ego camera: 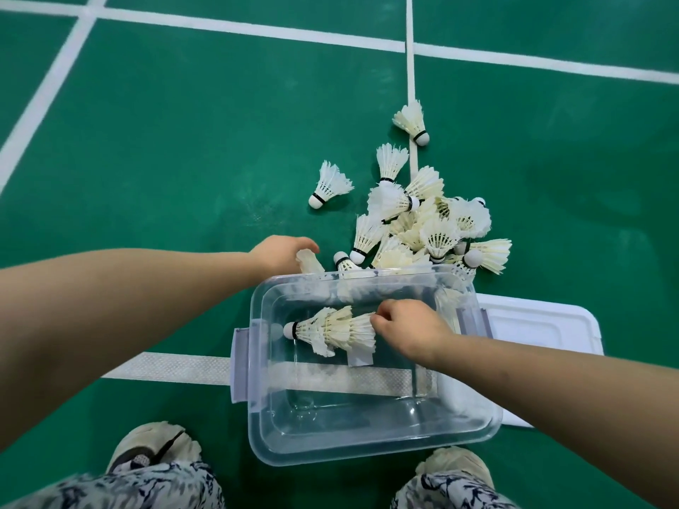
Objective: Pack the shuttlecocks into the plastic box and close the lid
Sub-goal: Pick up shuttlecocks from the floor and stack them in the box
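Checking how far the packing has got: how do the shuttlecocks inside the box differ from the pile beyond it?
The boxed shuttlecocks are nested in one row lying sideways; the pile is loose, pointing every way. The right hand pinches the boxed shuttlecocks' feathers; the left hand holds just one shuttlecock beside the pile. Both are white feathered with black-banded corks.

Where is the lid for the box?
In the head view, the white lid lies flat on the green floor, against the right side of the clear plastic box, close to the pile of shuttlecocks.
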`<state>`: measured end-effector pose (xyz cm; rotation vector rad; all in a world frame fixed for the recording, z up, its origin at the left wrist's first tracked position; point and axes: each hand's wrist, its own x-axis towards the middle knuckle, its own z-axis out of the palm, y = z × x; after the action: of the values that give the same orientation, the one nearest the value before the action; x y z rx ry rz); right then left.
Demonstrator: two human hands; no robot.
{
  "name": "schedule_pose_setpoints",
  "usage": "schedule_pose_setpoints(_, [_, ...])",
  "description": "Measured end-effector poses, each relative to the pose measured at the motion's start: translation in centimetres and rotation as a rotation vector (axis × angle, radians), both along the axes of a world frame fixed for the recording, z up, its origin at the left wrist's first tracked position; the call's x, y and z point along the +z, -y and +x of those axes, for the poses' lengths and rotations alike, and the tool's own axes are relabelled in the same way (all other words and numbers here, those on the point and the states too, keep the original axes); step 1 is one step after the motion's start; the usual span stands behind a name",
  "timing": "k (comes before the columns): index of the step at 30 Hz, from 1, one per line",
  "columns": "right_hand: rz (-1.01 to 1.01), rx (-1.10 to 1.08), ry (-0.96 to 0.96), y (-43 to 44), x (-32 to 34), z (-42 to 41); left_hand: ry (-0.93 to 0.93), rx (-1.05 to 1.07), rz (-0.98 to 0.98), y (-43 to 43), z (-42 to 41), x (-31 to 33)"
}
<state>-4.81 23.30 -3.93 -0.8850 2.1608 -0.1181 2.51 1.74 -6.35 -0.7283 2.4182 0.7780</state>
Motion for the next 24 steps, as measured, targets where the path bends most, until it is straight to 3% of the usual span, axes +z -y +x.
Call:
schedule_pose_setpoints(16, [-0.1,-0.005,-0.079,-0.4,2.2,-0.4,-0.176,0.199,-0.11,2.8,1.1,2.5])
schedule_pose_setpoints(24, [-0.312,0.245,-0.245,0.6,8.4,-0.3,-0.363,0.311,-0.117,3.7,0.1,9.5])
